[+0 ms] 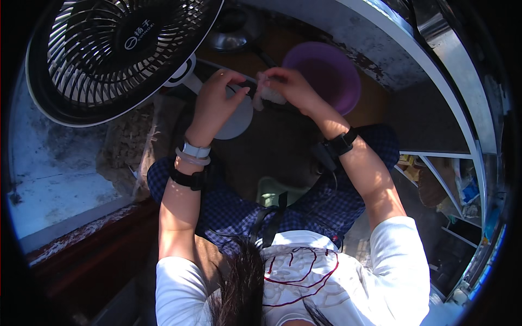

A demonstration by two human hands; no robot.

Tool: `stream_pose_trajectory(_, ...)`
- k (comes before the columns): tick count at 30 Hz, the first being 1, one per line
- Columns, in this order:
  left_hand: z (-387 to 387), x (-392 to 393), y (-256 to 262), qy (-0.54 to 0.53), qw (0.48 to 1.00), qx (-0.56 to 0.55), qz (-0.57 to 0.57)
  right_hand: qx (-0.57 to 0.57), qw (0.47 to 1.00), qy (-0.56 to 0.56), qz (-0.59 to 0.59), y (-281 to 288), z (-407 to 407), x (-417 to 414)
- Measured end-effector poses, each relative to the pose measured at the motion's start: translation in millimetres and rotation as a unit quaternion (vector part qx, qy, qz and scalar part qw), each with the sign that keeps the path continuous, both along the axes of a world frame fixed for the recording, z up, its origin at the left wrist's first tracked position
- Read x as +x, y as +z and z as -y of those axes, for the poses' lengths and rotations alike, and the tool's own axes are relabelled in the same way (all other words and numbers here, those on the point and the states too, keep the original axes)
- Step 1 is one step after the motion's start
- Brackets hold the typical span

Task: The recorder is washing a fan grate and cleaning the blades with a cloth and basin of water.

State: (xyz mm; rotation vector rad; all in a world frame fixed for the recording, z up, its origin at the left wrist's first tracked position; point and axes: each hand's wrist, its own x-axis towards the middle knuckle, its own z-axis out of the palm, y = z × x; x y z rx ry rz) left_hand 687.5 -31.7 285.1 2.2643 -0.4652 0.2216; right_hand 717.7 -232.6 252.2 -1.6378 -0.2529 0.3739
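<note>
My right hand [291, 87] pinches a limp, pale pinkish, partly see-through piece [258, 93] between thumb and fingers. Its material is too unclear to name; part of it bunches up under my palm. Facing it from the left is my left hand [218, 100], thumb and forefinger a little apart, with nothing visible between them. A small gap separates those fingertips from the pale piece. Just behind my right hand sits a purple plastic basin [346, 87], its inside in shadow. Below my left hand shows the round white base [236, 122] of the fan.
A black-and-white electric fan [134, 45] looms at upper left. Beyond my hands is a metal pan [234, 34] with a dark handle. A plastic bag of brownish pieces [126, 142] lies at left on a ledge [61, 191]. A pale green container [279, 191] sits low between my knees.
</note>
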Motion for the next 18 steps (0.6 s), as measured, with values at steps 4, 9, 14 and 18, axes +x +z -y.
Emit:
stream_pose_trajectory(4,12,0,5,-0.009,0.999,-0.034,0.020,0.025,0.999,0.007,-0.045,2,3,-4)
stream_pose_trajectory(9,19,1,5,-0.006,1.000,-0.017,0.026,0.043,0.998,0.038,-0.011,1,5,-6)
stream_pose_trajectory(14,15,3,-1,0.023,1.000,-0.010,-0.007,0.031,0.999,-0.005,-0.044,0,11,-4)
stream_pose_trajectory(18,-6,-1,-17,0.007,0.987,0.078,-0.137,-0.018,0.996,-0.077,-0.042,-13,21,7)
